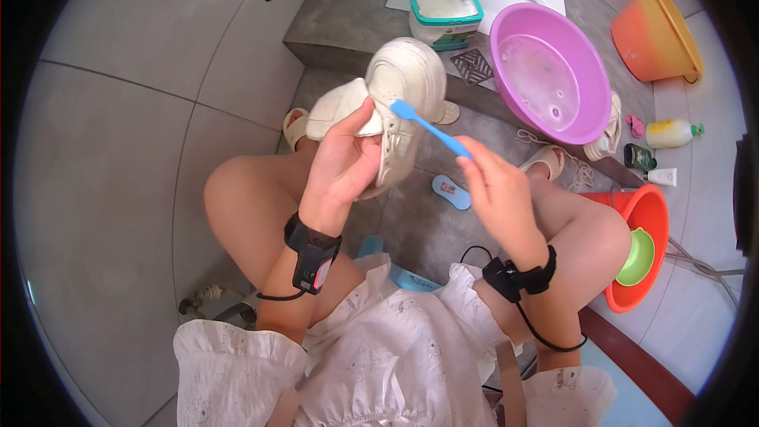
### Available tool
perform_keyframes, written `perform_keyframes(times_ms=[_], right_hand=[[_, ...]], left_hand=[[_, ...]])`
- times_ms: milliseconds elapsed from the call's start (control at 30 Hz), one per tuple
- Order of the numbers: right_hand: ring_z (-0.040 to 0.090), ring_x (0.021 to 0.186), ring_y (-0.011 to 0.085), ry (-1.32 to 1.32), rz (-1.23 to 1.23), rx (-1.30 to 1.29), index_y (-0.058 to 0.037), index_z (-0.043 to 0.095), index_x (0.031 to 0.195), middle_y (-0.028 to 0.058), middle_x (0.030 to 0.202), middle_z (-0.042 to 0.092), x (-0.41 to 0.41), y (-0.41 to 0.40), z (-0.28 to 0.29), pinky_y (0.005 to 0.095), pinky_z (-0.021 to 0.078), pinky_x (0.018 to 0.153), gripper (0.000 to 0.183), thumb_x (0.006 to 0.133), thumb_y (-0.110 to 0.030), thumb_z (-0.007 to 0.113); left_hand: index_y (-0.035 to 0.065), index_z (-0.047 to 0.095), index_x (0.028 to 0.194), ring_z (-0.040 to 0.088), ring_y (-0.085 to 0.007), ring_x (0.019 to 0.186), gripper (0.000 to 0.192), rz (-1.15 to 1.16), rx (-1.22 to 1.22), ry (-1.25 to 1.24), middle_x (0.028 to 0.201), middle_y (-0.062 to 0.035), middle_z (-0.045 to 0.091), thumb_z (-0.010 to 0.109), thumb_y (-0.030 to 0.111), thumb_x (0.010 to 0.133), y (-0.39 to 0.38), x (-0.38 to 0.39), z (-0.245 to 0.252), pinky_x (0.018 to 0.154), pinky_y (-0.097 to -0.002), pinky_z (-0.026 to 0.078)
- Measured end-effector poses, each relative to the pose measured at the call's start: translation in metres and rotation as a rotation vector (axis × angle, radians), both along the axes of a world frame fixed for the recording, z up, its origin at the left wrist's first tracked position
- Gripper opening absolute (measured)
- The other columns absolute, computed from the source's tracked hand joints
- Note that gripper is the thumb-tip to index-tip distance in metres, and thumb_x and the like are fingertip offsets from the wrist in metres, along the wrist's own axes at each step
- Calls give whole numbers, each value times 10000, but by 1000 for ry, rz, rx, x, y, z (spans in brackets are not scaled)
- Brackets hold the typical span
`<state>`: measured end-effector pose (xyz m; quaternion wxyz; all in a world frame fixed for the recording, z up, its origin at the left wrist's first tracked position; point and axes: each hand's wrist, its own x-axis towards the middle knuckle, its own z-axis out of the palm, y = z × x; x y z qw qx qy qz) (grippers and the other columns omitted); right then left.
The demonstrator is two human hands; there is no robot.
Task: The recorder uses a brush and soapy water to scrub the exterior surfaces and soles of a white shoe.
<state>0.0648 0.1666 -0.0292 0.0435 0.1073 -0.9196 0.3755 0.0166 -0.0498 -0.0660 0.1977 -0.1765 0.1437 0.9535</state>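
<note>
My left hand (347,157) holds a white shoe (409,71) up in front of me, with its thumb on the shoe's folded-out tongue (341,108). The shoe's toe points away from me and its lace holes show bare. In my right hand (501,196) is the handle of a blue toothbrush (436,132). The brush's head rests at the shoe's upper, just above the lace holes; its bristles are hidden. Beyond the shoe, a purple basin (498,71) holds sudsy water.
An open tub of white powder (446,28) stands on the ledge near an orange bucket (649,35). Another white shoe (606,130), laces (582,172) and bottles (669,133) lie right of the basin. A red bucket (657,207) holds a green bowl (637,258). A blue brush (452,191) lies on the floor.
</note>
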Motion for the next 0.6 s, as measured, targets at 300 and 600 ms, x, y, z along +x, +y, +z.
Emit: perform_keyframes(times_ms=[300,600], right_hand=[[527,617,120,-140,-69,-199,-53,627,1157,65,752,600,6,18,17,262,423,575,221,960,-112,546],[484,595,127,-81,-44,-73,-62,634,1163,120,711,562,-6,15,17,264,410,564,237,943,-127,575]], left_hand=[[20,418,1373,472,-288,1277,426,-78,419,0,1392,-156,474,356,284,1044,10,1,-10,1101,-453,359],[74,536,1252,566,-137,1116,349,53,-641,-21,1215,-18,600,553,236,943,16,10,22,969,-324,410]])
